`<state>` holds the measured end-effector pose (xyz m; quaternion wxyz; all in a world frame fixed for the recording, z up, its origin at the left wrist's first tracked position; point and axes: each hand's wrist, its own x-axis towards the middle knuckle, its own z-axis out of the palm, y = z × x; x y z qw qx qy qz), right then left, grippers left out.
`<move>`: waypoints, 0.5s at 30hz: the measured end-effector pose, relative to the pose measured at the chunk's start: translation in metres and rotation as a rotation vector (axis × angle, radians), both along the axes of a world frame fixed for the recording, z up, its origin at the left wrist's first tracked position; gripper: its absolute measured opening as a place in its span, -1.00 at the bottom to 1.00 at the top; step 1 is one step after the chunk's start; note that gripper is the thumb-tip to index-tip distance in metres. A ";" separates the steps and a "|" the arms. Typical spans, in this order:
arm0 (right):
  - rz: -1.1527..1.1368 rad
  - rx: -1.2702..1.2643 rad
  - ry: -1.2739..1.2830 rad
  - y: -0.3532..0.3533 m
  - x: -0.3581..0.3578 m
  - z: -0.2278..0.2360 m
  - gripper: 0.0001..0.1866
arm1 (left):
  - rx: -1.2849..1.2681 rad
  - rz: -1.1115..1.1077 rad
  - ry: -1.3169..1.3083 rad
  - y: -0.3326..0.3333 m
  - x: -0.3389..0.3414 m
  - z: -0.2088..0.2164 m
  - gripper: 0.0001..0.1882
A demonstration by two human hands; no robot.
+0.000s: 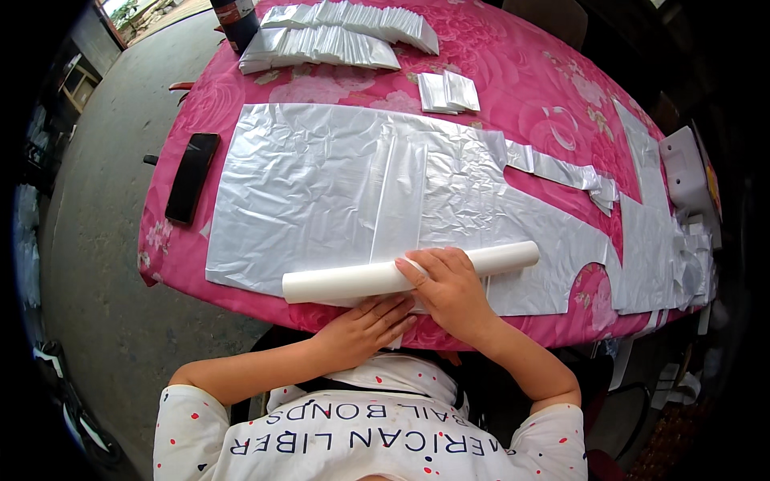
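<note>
A thin, silvery-white plastic apron [297, 184] lies spread across the table, its surface creased and its curved cut-outs toward the right. Across its near part rests a smooth white roll [337, 284], slightly slanted. My right hand [451, 295] closes over the middle of this roll, thumb and fingers on top. Just below the roll, at the table's near edge, my left hand [365, 327] lies flat with fingers stretched out on the sheet's edge. Its fingertips are close under my right hand.
Rows of folded plastic packets [333, 44] stand at the back beside a dark bottle [235, 22]. A smaller folded bundle [449, 92] lies nearer. A black phone [192, 178] is at the left edge. More plastic sheets [648, 256] and a white container [682, 170] are at right.
</note>
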<state>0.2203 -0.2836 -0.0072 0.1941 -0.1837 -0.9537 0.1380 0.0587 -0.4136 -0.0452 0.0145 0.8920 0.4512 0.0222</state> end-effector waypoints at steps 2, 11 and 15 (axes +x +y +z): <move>0.014 0.044 0.024 0.020 -0.015 -0.006 -0.47 | -0.013 0.005 -0.010 -0.003 0.000 -0.002 -0.42; -0.141 0.118 0.133 0.127 -0.083 -0.022 -0.50 | 0.044 0.025 -0.023 -0.005 0.006 -0.010 -0.43; -0.167 0.064 0.144 0.139 -0.085 -0.020 -0.53 | 0.028 -0.044 -0.041 0.000 -0.002 -0.003 -0.45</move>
